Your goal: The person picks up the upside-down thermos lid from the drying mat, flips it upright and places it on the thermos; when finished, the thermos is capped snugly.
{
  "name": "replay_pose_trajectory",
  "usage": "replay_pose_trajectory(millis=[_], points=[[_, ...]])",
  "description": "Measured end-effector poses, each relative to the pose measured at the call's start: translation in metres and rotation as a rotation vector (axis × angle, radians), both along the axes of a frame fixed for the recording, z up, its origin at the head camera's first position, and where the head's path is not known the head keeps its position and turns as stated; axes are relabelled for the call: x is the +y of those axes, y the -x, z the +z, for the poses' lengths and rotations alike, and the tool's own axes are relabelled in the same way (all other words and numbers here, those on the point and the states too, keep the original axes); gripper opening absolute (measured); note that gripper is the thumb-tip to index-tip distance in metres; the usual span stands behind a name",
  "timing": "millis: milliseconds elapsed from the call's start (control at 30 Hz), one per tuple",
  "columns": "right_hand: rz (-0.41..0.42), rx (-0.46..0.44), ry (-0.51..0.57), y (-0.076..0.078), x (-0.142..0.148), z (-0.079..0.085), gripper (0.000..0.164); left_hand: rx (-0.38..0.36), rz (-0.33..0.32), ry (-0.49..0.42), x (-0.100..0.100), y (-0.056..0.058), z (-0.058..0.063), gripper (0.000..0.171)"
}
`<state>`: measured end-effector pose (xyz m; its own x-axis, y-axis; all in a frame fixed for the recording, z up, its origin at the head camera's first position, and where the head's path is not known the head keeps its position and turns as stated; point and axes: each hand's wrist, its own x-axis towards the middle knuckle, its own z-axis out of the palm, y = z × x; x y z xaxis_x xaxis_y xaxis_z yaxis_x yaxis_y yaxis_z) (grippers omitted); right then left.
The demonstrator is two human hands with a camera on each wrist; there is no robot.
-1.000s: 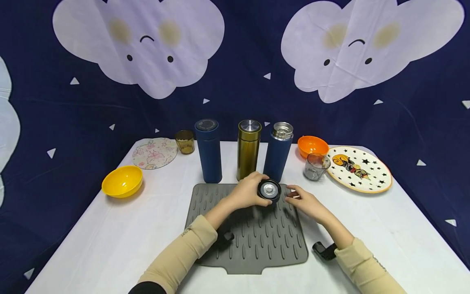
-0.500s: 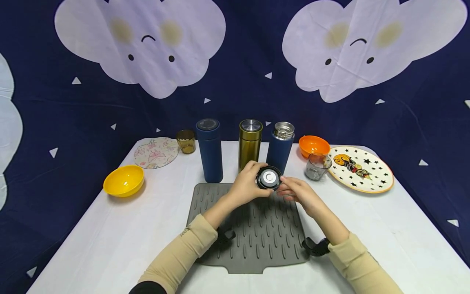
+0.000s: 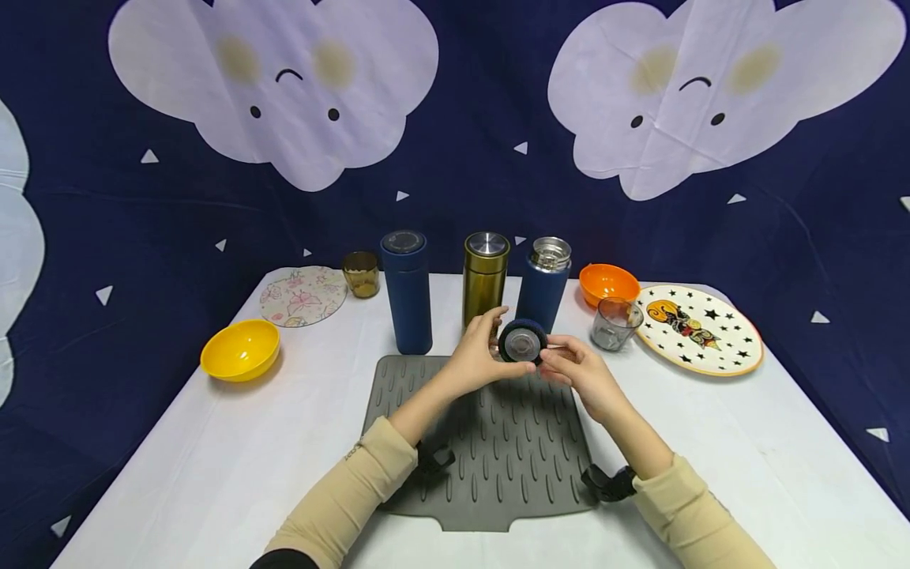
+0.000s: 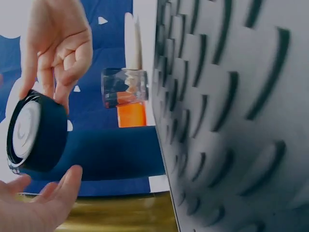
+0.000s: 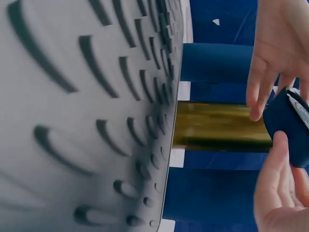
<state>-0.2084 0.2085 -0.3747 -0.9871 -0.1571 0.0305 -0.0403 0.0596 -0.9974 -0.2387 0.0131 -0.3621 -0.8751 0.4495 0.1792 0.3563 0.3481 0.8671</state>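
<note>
A dark blue bottle lid (image 3: 524, 341), its round pale underside facing the head camera, is held above the grey ridged mat (image 3: 498, 450). My right hand (image 3: 588, 378) pinches its right edge between thumb and fingers, as the left wrist view of the lid (image 4: 47, 133) also shows. Around the other side, my left hand (image 3: 472, 359) has its fingers spread; in the right wrist view the left hand's (image 5: 280, 53) fingers look straight and loose beside the lid. Behind stands an uncapped blue bottle (image 3: 543, 288) with a bare steel neck.
A gold bottle (image 3: 485, 276) and a capped blue bottle (image 3: 407, 296) stand behind the mat. To the left are a yellow bowl (image 3: 240, 352), a patterned disc (image 3: 302, 299) and an amber glass (image 3: 362, 276). Rightward are an orange bowl (image 3: 607, 283), clear glass (image 3: 613, 325) and starred plate (image 3: 700, 336).
My right hand has come in from the right and taken the lid's edge. The lid has risen slightly and turned. My left hand's fingers have loosened from it.
</note>
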Motion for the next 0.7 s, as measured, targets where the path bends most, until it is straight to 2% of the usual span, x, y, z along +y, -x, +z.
replay_pose_trajectory(millis=[133, 200, 233, 267, 500, 600, 700], points=[[-0.066, 0.203, -0.131, -0.005, -0.003, -0.002, 0.038, -0.219, 0.012, -0.098, -0.004, 0.002, 0.007, 0.077], [-0.105, 0.319, -0.208, -0.007, -0.004, -0.004, 0.036, -0.288, 0.013, -0.114, -0.006, 0.003, 0.009, 0.072], [-0.122, 0.386, -0.242, -0.008, -0.005, -0.005, 0.036, -0.302, 0.014, -0.120, -0.006, 0.007, 0.004, 0.070], [-0.141, 0.456, -0.283, -0.009, -0.006, -0.006, 0.036, -0.315, 0.011, -0.127, -0.006, 0.007, 0.005, 0.068], [-0.239, 1.025, -0.558, -0.008, -0.009, -0.012, 0.050, -0.327, -0.050, -0.155, -0.006, 0.007, 0.008, 0.060], [-0.270, 1.158, -0.651, -0.007, -0.010, -0.013, 0.052, -0.304, -0.062, -0.187, -0.005, 0.004, 0.011, 0.062], [-0.283, 1.217, -0.678, -0.006, -0.010, -0.014, 0.040, -0.262, -0.060, -0.222, -0.002, 0.001, 0.012, 0.067]])
